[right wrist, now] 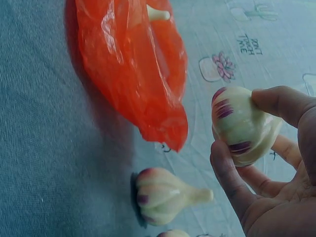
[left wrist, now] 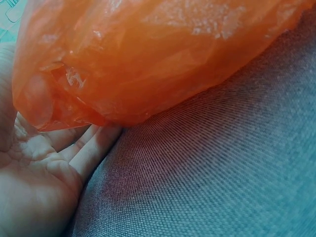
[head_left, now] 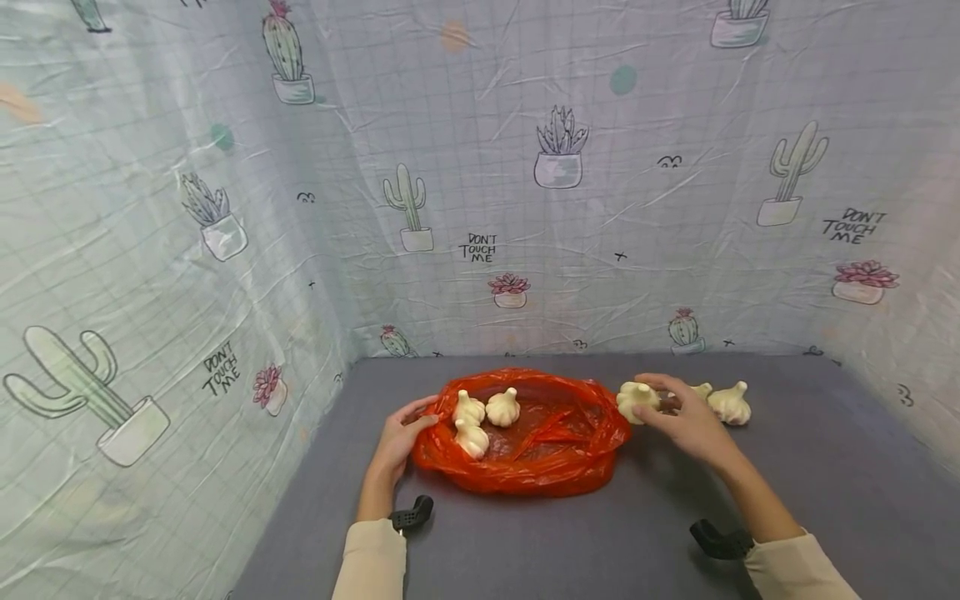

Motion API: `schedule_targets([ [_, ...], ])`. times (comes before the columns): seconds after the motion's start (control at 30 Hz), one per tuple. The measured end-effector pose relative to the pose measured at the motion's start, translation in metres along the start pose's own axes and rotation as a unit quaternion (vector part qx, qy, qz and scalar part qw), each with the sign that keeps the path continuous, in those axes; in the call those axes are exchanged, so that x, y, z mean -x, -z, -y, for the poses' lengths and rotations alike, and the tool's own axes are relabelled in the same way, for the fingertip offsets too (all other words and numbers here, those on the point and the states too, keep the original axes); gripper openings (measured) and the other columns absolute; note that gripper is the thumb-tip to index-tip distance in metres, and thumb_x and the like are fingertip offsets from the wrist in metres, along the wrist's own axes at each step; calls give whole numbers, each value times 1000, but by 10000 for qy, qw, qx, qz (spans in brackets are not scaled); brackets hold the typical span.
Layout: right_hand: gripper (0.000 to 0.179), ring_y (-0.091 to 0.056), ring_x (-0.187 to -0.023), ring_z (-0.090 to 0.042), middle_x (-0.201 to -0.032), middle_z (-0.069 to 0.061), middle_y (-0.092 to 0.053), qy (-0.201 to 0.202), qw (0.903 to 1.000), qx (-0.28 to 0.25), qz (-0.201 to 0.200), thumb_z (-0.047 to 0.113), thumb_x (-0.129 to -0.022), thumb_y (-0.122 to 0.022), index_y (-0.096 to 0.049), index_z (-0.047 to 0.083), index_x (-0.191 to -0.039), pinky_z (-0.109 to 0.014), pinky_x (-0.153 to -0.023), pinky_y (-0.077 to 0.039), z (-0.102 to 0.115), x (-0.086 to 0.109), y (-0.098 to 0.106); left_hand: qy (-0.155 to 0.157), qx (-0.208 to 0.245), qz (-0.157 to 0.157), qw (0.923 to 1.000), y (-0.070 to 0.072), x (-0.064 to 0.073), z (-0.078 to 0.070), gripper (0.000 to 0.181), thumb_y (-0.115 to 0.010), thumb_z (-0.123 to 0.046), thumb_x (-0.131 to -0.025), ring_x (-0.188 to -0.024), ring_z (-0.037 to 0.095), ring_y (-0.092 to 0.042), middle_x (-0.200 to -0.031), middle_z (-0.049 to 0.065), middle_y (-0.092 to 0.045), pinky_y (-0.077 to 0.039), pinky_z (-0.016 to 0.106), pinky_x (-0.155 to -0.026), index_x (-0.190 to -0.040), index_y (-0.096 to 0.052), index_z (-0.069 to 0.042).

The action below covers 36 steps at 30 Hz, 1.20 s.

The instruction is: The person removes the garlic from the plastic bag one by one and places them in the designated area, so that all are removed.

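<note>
A red plastic bag (head_left: 517, 481) lies on the table with its mouth spread wide and its rim rolled. Three garlic bulbs (head_left: 502, 408) sit inside at its left side. My left hand (head_left: 394, 439) holds the bag's left rim, thumb over the edge; in the left wrist view its fingers (left wrist: 94, 150) reach beneath the orange-looking plastic (left wrist: 148, 74). Off the bag's right rim, my right hand (head_left: 688, 421) grips another garlic bulb (head_left: 632, 402) between thumb and fingers. The right wrist view shows this purple-streaked bulb (right wrist: 239, 121) held up above the table.
More garlic bulbs (head_left: 730, 404) stand on the grey table (head_left: 525, 550) to the right, one partly hidden behind my right hand. A cactus-printed sheet (head_left: 465, 192) hangs at the back and sides. A black wrist strap (head_left: 722, 542) is on each arm.
</note>
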State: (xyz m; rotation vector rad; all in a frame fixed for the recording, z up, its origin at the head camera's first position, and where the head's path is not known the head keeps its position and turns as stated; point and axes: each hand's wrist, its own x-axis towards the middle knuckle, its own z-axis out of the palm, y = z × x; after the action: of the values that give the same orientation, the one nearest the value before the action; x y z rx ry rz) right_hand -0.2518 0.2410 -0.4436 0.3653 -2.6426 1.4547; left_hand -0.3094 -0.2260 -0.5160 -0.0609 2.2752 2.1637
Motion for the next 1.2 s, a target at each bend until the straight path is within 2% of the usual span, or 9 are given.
schedule_targets([
  [0.1,54,-60,-120,-46,-151,-25,-48,-55,9999,84,-21,33,-99,-68,-53,11,-146,-37,-82,-53,-4,-1,3,6,-8,-2,10000,0,0,0,42,-73,-13,-93,-112,18,-64,-136,14,-65,-55,31,-91,-134,-68,-12],
  [0.4,56,-61,-117,-45,-149,-31,-44,-256,9996,91,82,31,-99,-68,-50,9,-148,-34,-77,-54,-11,-3,9,34,8,-20,10000,0,0,0,41,-74,-15,-92,-109,18,-64,-134,13,-66,-55,32,-90,-133,-69,-14],
  [0.77,58,-59,-120,-51,-147,-35,-46,-256,9988,292,282,32,-99,-68,-49,5,-147,-45,-85,-55,-26,-4,13,71,-19,-5,10000,-1,-1,-1,42,-74,-16,-93,-112,20,-65,-136,14,-65,-56,33,-91,-134,-68,-14],
  [0.97,56,-57,-124,-52,-143,-35,-50,-256,9982,375,381,29,-98,-69,-51,3,-145,-44,-87,-52,-38,-4,15,92,-52,12,9999,-1,-1,-2,42,-74,-17,-93,-113,20,-64,-137,13,-65,-55,33,-92,-134,-68,-15],
  [1.2,54,-57,-123,-53,-141,-37,-51,-166,9979,326,529,24,-99,-67,-51,-2,-143,-48,-88,-55,-48,-5,15,108,-51,22,9999,-1,0,-1,42,-74,-17,-93,-115,20,-63,-138,13,-64,-55,34,-93,-135,-68,-14],
])
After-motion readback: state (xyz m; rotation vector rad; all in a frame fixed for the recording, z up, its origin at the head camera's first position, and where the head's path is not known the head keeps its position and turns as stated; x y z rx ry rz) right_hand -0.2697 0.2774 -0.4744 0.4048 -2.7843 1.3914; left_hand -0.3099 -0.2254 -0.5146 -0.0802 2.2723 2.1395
